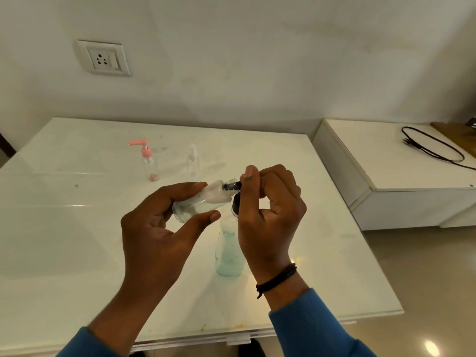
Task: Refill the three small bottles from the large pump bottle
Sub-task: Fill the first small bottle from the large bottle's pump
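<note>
My left hand [154, 228] holds a small clear bottle [203, 202] tilted on its side, its open threaded mouth turned to the right. The black nozzle [231, 186] of the large pump bottle [229, 253] sits inside that mouth. The large bottle stands on the table, with pale teal liquid in it. My right hand [270, 215] curls round its pump head, thumb on top, and hides most of the head. White foam or liquid lies inside the small bottle. A small bottle with a pink pump [150, 163] and a clear spray bottle [192, 163] stand farther back.
The white glossy table [64, 228] ends close to me and at the right. A low white cabinet [399, 163] to the right carries a black cable [432, 148]. A wall socket [103, 59] is at the upper left.
</note>
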{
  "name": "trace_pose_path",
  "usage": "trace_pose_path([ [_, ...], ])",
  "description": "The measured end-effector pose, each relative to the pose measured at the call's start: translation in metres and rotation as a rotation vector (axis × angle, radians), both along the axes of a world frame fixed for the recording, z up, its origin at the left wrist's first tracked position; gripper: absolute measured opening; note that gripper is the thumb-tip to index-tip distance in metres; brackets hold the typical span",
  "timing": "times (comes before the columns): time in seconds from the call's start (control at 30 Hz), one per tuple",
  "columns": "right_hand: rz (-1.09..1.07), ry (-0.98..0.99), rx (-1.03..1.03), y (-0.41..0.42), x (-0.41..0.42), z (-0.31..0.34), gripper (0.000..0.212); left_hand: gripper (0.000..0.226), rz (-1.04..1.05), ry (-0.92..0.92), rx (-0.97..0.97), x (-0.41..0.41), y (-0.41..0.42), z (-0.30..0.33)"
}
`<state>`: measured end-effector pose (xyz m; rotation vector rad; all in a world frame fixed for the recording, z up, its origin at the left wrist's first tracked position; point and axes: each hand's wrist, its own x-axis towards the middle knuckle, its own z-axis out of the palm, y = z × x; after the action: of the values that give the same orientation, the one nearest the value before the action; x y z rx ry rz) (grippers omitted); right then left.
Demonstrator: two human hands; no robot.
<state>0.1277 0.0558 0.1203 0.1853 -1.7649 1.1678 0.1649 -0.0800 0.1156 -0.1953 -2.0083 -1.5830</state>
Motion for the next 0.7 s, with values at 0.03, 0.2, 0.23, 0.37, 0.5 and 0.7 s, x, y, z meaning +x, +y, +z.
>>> trace_pose_path([
  [0.03, -0.003, 0.001, 0.006, -0.0006, 0.0002, 0.0023, 0.036, 0.043, 0.001, 0.003, -0.002, 0.0000, -0.0003, 0.0004],
  [0.2, -0.003, -0.006, 0.008, 0.0000, 0.0006, 0.0017, 0.036, 0.042, 0.012, 0.017, -0.026, -0.0007, 0.0000, 0.0005],
  [0.23, 0.003, -0.010, 0.005, 0.0009, 0.0007, 0.0000, 0.037, 0.042, 0.015, 0.010, -0.016, -0.0004, 0.0002, -0.0001],
  [0.37, 0.015, -0.029, -0.001, 0.0008, 0.0005, 0.0028, 0.037, 0.043, 0.012, -0.003, -0.001, 0.0009, 0.0004, 0.0011],
  [0.5, 0.021, -0.037, -0.014, 0.0003, -0.0010, 0.0042, 0.038, 0.042, 0.000, -0.007, -0.002, 0.0012, 0.0012, 0.0030],
  [0.7, 0.015, -0.028, -0.007, 0.0018, -0.0008, 0.0023, 0.038, 0.043, 0.008, 0.006, -0.016, 0.0009, 0.0014, 0.0013],
])
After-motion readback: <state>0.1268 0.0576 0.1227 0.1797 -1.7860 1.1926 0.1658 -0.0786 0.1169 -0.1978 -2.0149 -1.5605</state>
